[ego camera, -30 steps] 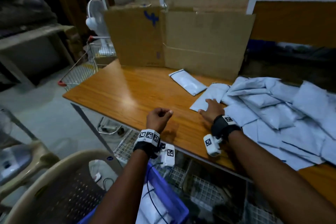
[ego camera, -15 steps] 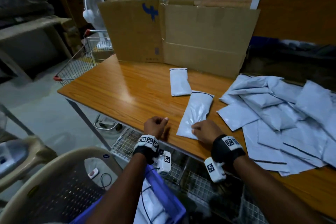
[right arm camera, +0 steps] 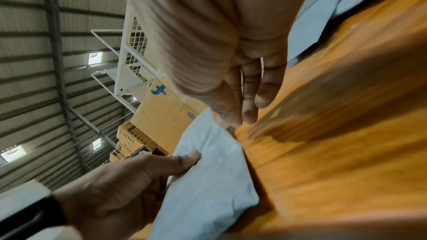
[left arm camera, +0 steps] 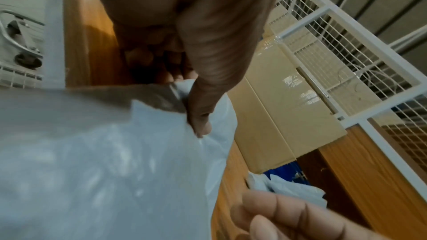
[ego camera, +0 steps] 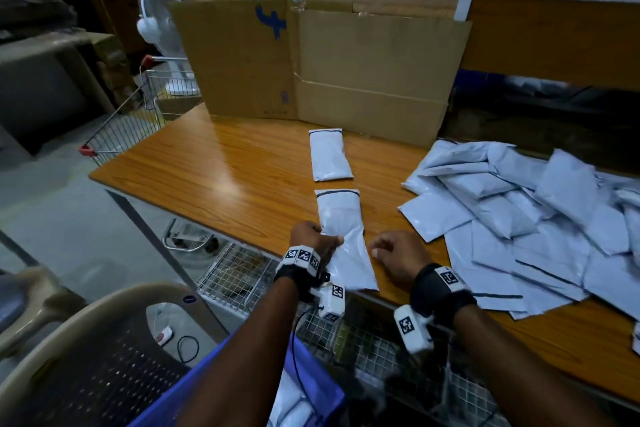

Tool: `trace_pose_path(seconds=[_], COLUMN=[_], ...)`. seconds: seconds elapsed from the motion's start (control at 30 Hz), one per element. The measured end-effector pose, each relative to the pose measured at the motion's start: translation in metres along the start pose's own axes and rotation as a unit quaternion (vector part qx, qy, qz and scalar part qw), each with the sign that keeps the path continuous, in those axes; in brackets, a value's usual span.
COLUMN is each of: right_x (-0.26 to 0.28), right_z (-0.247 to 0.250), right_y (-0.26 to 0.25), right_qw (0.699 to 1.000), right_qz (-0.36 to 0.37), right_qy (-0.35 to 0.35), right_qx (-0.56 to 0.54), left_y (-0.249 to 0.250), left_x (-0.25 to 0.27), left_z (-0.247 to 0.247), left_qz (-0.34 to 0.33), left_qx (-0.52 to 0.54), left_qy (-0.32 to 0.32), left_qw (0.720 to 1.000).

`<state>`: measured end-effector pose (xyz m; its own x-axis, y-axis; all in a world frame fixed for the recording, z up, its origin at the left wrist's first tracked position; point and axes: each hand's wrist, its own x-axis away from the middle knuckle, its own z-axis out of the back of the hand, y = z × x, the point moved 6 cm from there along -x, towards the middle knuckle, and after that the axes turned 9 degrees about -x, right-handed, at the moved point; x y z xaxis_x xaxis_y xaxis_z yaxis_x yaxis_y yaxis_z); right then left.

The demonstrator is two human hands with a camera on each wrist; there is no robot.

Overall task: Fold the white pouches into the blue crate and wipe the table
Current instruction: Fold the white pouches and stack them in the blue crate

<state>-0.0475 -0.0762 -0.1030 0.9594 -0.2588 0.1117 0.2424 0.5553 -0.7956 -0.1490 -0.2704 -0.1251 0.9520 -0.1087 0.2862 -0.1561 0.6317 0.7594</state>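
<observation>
My left hand (ego camera: 313, 239) has a white pouch (ego camera: 341, 232) in its grip at the near edge of the worktop (ego camera: 221, 177), thumb across the top face; only the left wrist view shows my curled fingers (left arm camera: 148, 56) tucked under the pouch's edge. From the head view my right hand (ego camera: 398, 255) looks loosely curled just beside the pouch. The right wrist view shows more: its fingertips (right arm camera: 248, 114) hang relaxed over bare wood, close to the pouch's right edge, holding nothing, though I cannot tell whether they touch it.

The pouch's near end overhangs the worktop edge. A second pouch (ego camera: 329, 154) lies just beyond it, apart. The heap of pouches (ego camera: 519, 211) spreads over the right side, near my right hand. The blue crate (ego camera: 322, 388) sits below the worktop edge under my left forearm, with white pouches in it. A cardboard sheet (ego camera: 311, 62) stands along the far edge. The left half of the worktop is bare wood, open out to its left edge, where a wire basket (ego camera: 121, 128) sits beyond.
</observation>
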Motion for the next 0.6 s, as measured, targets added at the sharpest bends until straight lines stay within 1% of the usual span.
trace_pose_path(seconds=[0.13, 0.23, 0.3, 0.47, 0.6], right_x=[-0.022, -0.062, -0.097, -0.179, -0.226], right_z=[0.008, 0.01, 0.007, -0.017, -0.042], right_y=[-0.007, -0.016, -0.024, -0.056, -0.075], right_qw=[0.999, 0.998, 0.998, 0.995, 0.979], right_qz=[-0.03, -0.041, -0.046, -0.005, 0.052], right_qy=[0.023, 0.041, 0.038, -0.036, -0.079], right_qx=[-0.011, -0.021, -0.022, 0.088, 0.18], left_y=[-0.02, -0.04, -0.053, -0.071, -0.088], left_x=[-0.008, -0.013, -0.018, -0.025, -0.029], left_z=[0.024, 0.052, 0.073, 0.111, 0.13], left_qz=[0.006, 0.028, 0.047, 0.07, 0.098], left_qx=[0.056, 0.132, 0.158, 0.165, 0.151], left_qy=[0.024, 0.063, 0.09, 0.125, 0.15], left_qw=[0.998, 0.989, 0.982, 0.976, 0.972])
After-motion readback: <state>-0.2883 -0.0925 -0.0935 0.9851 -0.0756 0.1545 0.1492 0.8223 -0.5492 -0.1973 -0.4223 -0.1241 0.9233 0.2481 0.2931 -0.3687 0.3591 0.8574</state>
